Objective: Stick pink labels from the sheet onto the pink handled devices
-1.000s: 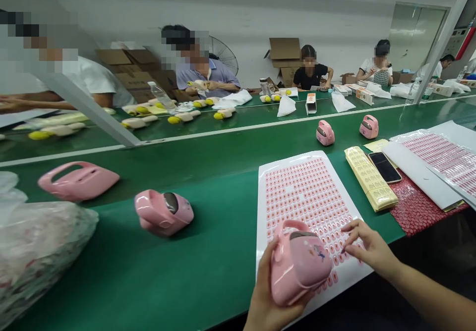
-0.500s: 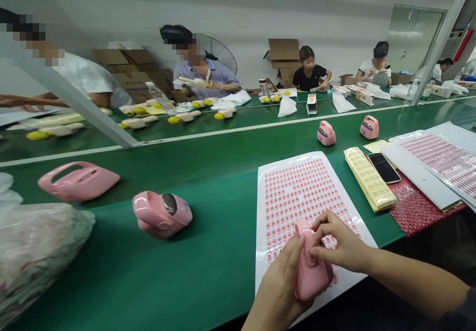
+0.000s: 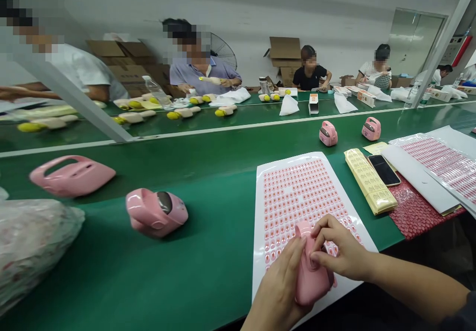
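A glossy pink plastic device [image 3: 314,284] stands on its end, edge-on to me, at the lower edge of a white sheet of small pink-and-orange stickers [image 3: 301,197]. My left hand [image 3: 278,276] holds it from below and the near side. My right hand [image 3: 340,244] grips its top edge with the fingers curled over. Whatever lies under my fingertips is hidden. Similar pink devices rest on the green conveyor belt [image 3: 208,266], one [image 3: 156,213] and another [image 3: 72,176] to my left, and two smaller ones [image 3: 327,134] farther off.
To the right lie a cream sticker stack [image 3: 370,181], a phone [image 3: 384,170], red bubble wrap [image 3: 414,209] and more sticker sheets [image 3: 439,165]. A plastic bag [image 3: 31,242] sits at the left. Beyond a metal rail [image 3: 74,105], co-workers [image 3: 193,68] handle items at another belt.
The pink device has turned from lying face-up in my left hand to standing edge-on. My right hand has moved from above the sticker sheet onto the device.
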`<state>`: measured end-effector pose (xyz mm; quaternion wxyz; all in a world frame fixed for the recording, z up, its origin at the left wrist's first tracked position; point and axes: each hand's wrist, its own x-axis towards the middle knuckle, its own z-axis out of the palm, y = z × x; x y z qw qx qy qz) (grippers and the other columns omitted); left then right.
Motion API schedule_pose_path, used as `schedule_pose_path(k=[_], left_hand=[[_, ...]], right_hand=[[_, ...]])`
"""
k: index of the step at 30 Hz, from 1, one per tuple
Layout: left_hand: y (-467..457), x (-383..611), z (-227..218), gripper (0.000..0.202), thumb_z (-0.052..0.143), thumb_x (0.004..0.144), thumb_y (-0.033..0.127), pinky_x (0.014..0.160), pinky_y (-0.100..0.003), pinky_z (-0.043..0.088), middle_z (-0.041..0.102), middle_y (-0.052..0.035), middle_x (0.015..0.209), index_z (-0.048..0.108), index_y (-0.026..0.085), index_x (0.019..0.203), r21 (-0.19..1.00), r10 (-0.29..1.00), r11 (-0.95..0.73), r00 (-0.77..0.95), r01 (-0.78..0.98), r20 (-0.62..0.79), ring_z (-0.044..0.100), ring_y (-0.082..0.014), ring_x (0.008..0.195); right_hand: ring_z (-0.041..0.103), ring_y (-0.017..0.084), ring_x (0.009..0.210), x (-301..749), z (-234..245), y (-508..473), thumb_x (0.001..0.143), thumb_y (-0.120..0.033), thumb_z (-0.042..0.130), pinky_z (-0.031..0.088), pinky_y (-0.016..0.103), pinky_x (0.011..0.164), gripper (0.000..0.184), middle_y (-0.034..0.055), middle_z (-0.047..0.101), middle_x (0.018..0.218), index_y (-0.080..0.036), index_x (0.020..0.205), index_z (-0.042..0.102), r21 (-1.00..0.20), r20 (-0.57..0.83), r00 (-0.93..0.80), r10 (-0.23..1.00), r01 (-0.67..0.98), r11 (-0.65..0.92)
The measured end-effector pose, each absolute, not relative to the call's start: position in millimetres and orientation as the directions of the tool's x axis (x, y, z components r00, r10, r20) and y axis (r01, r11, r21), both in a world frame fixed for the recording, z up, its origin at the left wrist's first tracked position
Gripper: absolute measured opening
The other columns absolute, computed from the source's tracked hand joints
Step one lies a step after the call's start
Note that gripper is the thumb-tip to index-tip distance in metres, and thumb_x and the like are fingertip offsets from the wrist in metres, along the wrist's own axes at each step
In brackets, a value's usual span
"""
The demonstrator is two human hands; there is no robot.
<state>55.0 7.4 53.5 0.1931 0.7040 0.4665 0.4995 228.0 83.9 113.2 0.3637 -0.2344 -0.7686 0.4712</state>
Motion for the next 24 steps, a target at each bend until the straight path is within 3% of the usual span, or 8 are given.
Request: schedule_pose_path(k=[4, 7, 12, 17, 24], left_hand=[[5, 56, 62, 0.094, 0.059, 0.062, 0.005, 0.093, -0.046, 0.045, 0.046, -0.0156, 0.135, 0.014, 0.023, 0.143, 0.443, 0.831, -0.488, 0.245, 0.752, 0.499, 0.046, -0.0308, 0.121], [4, 57, 66, 0.095, 0.060, 0.063, 0.009, 0.090, -0.042, 0.048, 0.049, -0.0177, 0.132, 0.010, 0.020, 0.143, 0.349, 0.817, -0.491, 0.284, 0.798, 0.502, 0.049, -0.0300, 0.118], [4, 57, 64, 0.092, 0.060, 0.064, 0.010, 0.091, -0.041, 0.047, 0.049, -0.0172, 0.132, 0.012, 0.019, 0.142, 0.343, 0.822, -0.476, 0.270, 0.810, 0.502, 0.049, -0.0292, 0.119], [4, 55, 60, 0.094, 0.063, 0.065, 0.014, 0.089, -0.039, 0.049, 0.049, -0.0189, 0.131, 0.010, 0.018, 0.142, 0.334, 0.815, -0.469, 0.255, 0.818, 0.521, 0.052, -0.0293, 0.115], [5, 52, 67, 0.092, 0.066, 0.066, 0.017, 0.089, -0.040, 0.049, 0.046, -0.0215, 0.134, 0.013, 0.018, 0.142, 0.319, 0.781, -0.515, 0.282, 0.796, 0.558, 0.051, -0.0301, 0.116]], right_hand=[[0.054, 0.017, 0.092, 231, 115, 86, 0.075, -0.013, 0.060, 0.048, 0.032, 0.083, 0.006, 0.0053, 0.050, 0.094, -0.019, 0.073, 0.057, -0.832, 0.394, -0.686, 0.612, 0.018, 0.555], [0.055, 0.015, 0.091, 233, 118, 87, 0.077, -0.013, 0.058, 0.049, 0.029, 0.082, 0.006, 0.0063, 0.052, 0.095, -0.018, 0.074, 0.058, -0.751, 0.459, -0.699, 0.549, 0.024, 0.660], [0.058, 0.015, 0.089, 238, 124, 84, 0.084, -0.015, 0.051, 0.051, 0.024, 0.078, 0.011, 0.0104, 0.057, 0.096, -0.015, 0.079, 0.061, -0.520, 0.579, -0.710, 0.402, 0.058, 0.852], [0.060, 0.020, 0.094, 243, 123, 74, 0.090, -0.016, 0.042, 0.052, 0.028, 0.081, 0.027, 0.0161, 0.062, 0.106, -0.007, 0.113, 0.054, -0.253, 0.588, -0.754, 0.292, 0.172, 0.952], [0.051, 0.027, 0.114, 242, 119, 61, 0.088, -0.007, 0.038, 0.048, 0.035, 0.094, 0.038, 0.0232, 0.056, 0.119, 0.005, 0.124, 0.042, -0.131, 0.551, -0.793, 0.262, 0.228, 0.965]])
